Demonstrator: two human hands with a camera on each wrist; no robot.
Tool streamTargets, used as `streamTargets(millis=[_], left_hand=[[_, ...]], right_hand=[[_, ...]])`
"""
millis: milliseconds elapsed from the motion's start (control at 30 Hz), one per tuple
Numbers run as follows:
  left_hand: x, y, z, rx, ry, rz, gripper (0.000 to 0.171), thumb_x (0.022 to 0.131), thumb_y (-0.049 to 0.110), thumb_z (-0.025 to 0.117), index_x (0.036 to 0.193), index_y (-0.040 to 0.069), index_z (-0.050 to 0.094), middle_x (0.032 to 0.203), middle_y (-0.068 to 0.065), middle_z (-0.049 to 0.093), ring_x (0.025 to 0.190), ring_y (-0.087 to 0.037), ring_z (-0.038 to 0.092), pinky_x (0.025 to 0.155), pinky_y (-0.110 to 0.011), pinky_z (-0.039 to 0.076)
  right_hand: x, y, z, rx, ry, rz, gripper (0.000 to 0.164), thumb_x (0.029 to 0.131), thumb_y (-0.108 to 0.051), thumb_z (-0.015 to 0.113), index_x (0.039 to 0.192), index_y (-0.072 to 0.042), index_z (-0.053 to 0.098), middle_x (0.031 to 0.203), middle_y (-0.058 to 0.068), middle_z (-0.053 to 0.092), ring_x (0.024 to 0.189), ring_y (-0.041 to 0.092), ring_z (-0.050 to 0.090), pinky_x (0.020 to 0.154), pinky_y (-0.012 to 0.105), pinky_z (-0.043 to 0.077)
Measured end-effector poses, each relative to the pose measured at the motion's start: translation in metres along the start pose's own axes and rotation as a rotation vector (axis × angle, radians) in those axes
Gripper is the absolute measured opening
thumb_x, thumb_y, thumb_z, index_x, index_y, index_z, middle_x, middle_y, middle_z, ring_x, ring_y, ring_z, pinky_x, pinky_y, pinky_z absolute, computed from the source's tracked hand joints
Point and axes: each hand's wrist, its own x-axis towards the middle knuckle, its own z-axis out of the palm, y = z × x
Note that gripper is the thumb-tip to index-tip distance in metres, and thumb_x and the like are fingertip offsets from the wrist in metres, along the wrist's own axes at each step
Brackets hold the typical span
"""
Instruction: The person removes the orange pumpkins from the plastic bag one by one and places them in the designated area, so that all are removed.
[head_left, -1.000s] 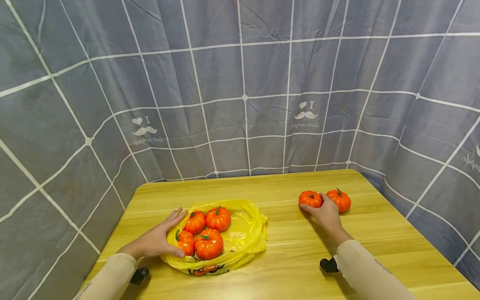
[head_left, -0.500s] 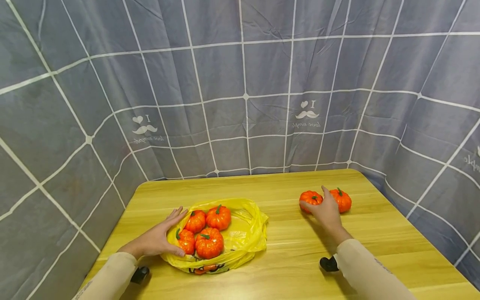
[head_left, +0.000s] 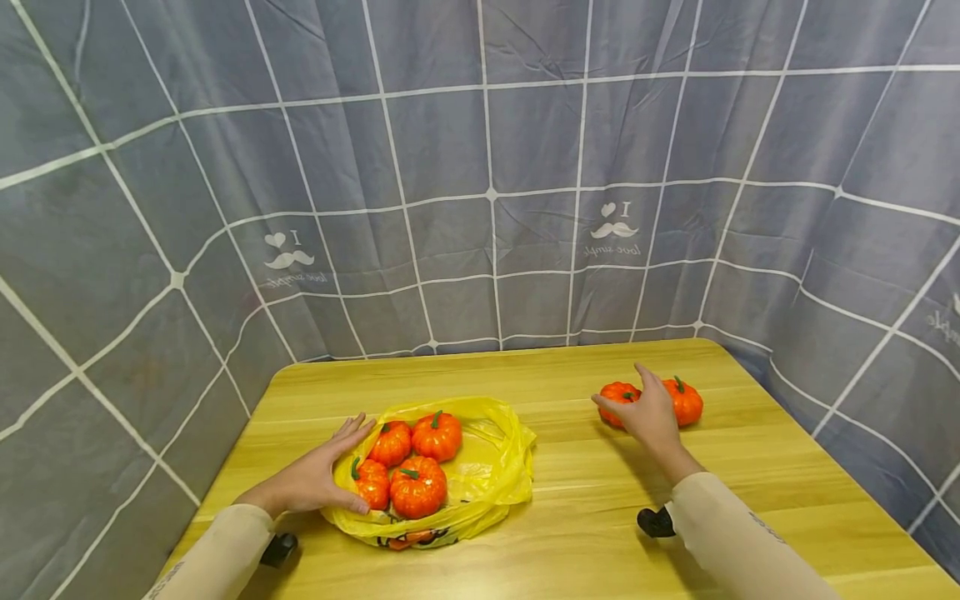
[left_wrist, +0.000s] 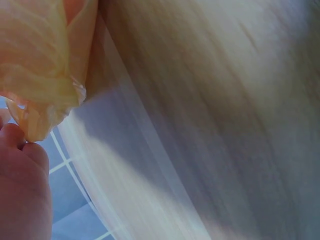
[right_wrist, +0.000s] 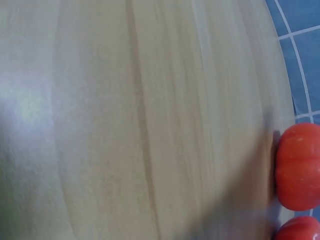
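Note:
My left hand (head_left: 311, 479) rests against the left side of a crumpled yellow plastic bag (head_left: 495, 487), its fingers stretched along the rim and the thumb lying apart at the near edge. Several small orange pumpkins sit inside the bag, one green-stemmed pumpkin (head_left: 417, 493) foremost. In the left wrist view fingertips (left_wrist: 35, 155) meet the translucent bag (left_wrist: 30, 60). On the right, my right hand (head_left: 652, 417) spreads thumb and fingers over an orange pumpkin (head_left: 618, 390), holding nothing. Another pumpkin (head_left: 687, 404) stands just right of it, partly behind the hand. Two pumpkins (right_wrist: 300, 167) edge into the right wrist view.
A wood-grain table (head_left: 570, 517) bears everything. Behind and beside it hangs a grey curtain (head_left: 450, 167) with white grid lines. A black strap piece (head_left: 656, 523) shows under the right sleeve, and another (head_left: 279, 550) under the left.
My right hand has let go of the left one of the two loose pumpkins, its thumb and fingers spreading apart and lifting slightly. The left hand and bag stay put.

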Motion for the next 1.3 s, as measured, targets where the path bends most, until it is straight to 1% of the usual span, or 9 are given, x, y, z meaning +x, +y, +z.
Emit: streamTargets(millis=[67, 233, 400, 500, 567, 733, 900, 1100, 1300], left_hand=[[0.0, 0.001, 0.0, 0.001, 0.0, 0.002, 0.119, 0.069, 0.037, 0.093, 0.161, 0.007, 0.024, 0.165, -0.025, 0.004, 0.148, -0.051, -0.001, 0.108, -0.076, 0.008], [-0.001, 0.003, -0.001, 0.003, 0.0, 0.003, 0.118, 0.069, 0.035, 0.094, 0.16, 0.006, 0.025, 0.165, -0.025, 0.004, 0.148, -0.052, -0.001, 0.107, -0.076, 0.008], [0.001, 0.002, 0.0, 0.007, -0.001, -0.001, 0.119, 0.068, 0.038, 0.094, 0.16, 0.006, 0.025, 0.165, -0.025, 0.004, 0.148, -0.052, -0.002, 0.108, -0.076, 0.008], [0.002, 0.001, 0.0, 0.013, 0.003, 0.0, 0.12, 0.068, 0.041, 0.093, 0.16, 0.006, 0.025, 0.165, -0.026, 0.004, 0.148, -0.052, -0.002, 0.108, -0.075, 0.008], [0.002, 0.0, 0.0, 0.013, 0.005, 0.002, 0.12, 0.068, 0.041, 0.093, 0.16, 0.006, 0.025, 0.165, -0.026, 0.004, 0.148, -0.052, -0.001, 0.108, -0.075, 0.008], [0.002, 0.001, 0.001, 0.01, 0.003, -0.008, 0.119, 0.068, 0.04, 0.093, 0.16, 0.006, 0.025, 0.165, -0.024, 0.005, 0.148, -0.05, -0.001, 0.108, -0.075, 0.008], [0.002, 0.0, 0.003, 0.002, -0.005, -0.01, 0.119, 0.069, 0.039, 0.093, 0.161, 0.007, 0.024, 0.165, -0.024, 0.003, 0.148, -0.05, -0.003, 0.108, -0.075, 0.006], [0.002, 0.002, 0.003, 0.005, -0.006, -0.011, 0.119, 0.069, 0.04, 0.093, 0.161, 0.007, 0.024, 0.166, -0.022, 0.003, 0.148, -0.05, -0.003, 0.108, -0.075, 0.006], [0.002, 0.003, 0.001, 0.005, -0.003, -0.006, 0.119, 0.068, 0.038, 0.094, 0.16, 0.006, 0.025, 0.166, -0.023, 0.003, 0.148, -0.051, -0.002, 0.108, -0.075, 0.006]], right_hand=[[0.001, -0.001, 0.0, -0.001, 0.013, -0.012, 0.103, 0.077, -0.048, 0.086, 0.153, 0.003, 0.036, 0.153, 0.029, 0.037, 0.138, 0.049, 0.035, 0.109, 0.063, 0.032], [0.003, -0.011, 0.004, 0.012, 0.012, -0.055, 0.098, 0.078, -0.047, 0.086, 0.15, 0.002, 0.041, 0.151, 0.028, 0.04, 0.138, 0.047, 0.036, 0.11, 0.061, 0.032], [0.001, -0.023, 0.015, 0.037, -0.039, -0.112, 0.097, 0.076, -0.047, 0.088, 0.149, 0.0, 0.044, 0.152, 0.025, 0.041, 0.14, 0.045, 0.035, 0.112, 0.06, 0.031], [-0.001, -0.029, 0.023, 0.059, -0.084, -0.153, 0.099, 0.074, -0.047, 0.089, 0.15, -0.001, 0.044, 0.153, 0.024, 0.041, 0.14, 0.045, 0.035, 0.112, 0.06, 0.03], [-0.002, -0.033, 0.028, 0.08, -0.121, -0.171, 0.1, 0.074, -0.048, 0.089, 0.15, -0.001, 0.044, 0.152, 0.024, 0.043, 0.139, 0.045, 0.038, 0.11, 0.06, 0.033], [-0.01, -0.047, 0.039, 0.169, -0.263, -0.201, 0.099, 0.073, -0.048, 0.089, 0.151, -0.005, 0.045, 0.149, 0.02, 0.048, 0.135, 0.044, 0.044, 0.108, 0.058, 0.037], [-0.02, -0.068, 0.048, 0.264, -0.376, -0.238, 0.097, 0.073, -0.042, 0.091, 0.151, -0.006, 0.046, 0.151, 0.015, 0.047, 0.14, 0.039, 0.04, 0.113, 0.052, 0.033], [-0.029, -0.09, 0.055, 0.328, -0.459, -0.284, 0.097, 0.072, -0.037, 0.092, 0.152, -0.007, 0.045, 0.153, 0.013, 0.046, 0.142, 0.036, 0.038, 0.116, 0.049, 0.029], [-0.035, -0.099, 0.062, 0.369, -0.509, -0.315, 0.095, 0.073, -0.032, 0.093, 0.151, -0.008, 0.046, 0.153, 0.012, 0.046, 0.142, 0.037, 0.038, 0.116, 0.048, 0.029]])
